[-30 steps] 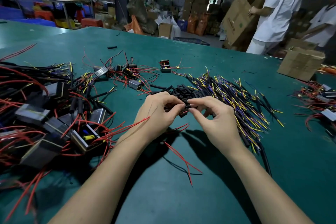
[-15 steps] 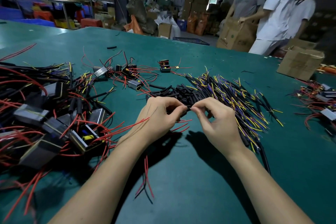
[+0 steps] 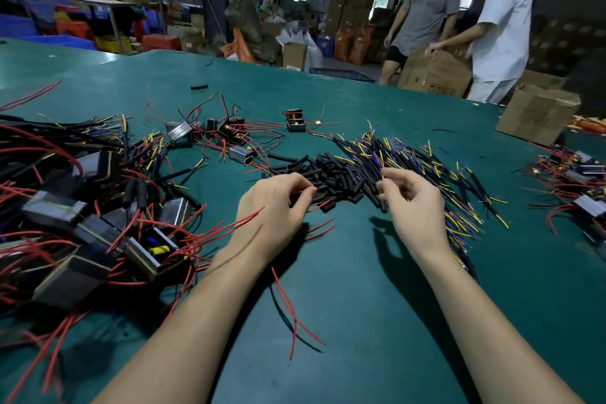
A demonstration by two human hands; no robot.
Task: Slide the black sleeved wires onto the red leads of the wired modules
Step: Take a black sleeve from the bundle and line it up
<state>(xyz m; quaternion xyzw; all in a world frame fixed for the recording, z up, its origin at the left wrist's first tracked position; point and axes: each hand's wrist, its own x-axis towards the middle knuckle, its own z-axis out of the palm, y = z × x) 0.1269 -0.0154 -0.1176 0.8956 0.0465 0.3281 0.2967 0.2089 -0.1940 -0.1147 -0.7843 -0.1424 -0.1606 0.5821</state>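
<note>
A heap of black sleeved wires (image 3: pixel 344 170) with yellow and purple ends lies in the middle of the green table (image 3: pixel 377 305). Wired modules (image 3: pixel 98 233) with red leads are piled at the left. My left hand (image 3: pixel 272 207) pinches a bundle of red leads (image 3: pixel 288 305) that trails under my wrist toward me; a short black sleeve (image 3: pixel 328 206) sits on them just past my fingertips. My right hand (image 3: pixel 413 203) is at the heap's near edge, its fingers curled on one black sleeved wire (image 3: pixel 382 205). The two hands are apart.
More modules (image 3: pixel 236 134) lie scattered at the back, one small module (image 3: pixel 295 121) alone. Another tangle of modules (image 3: pixel 587 203) lies at the right edge, behind it a cardboard box (image 3: pixel 537 111). Two people (image 3: pixel 501 33) handle a carton beyond the table.
My hands were joined at the fingertips over the leads; now they have parted. The right hand moved right to the heap, and the red leads swung under my left wrist.
</note>
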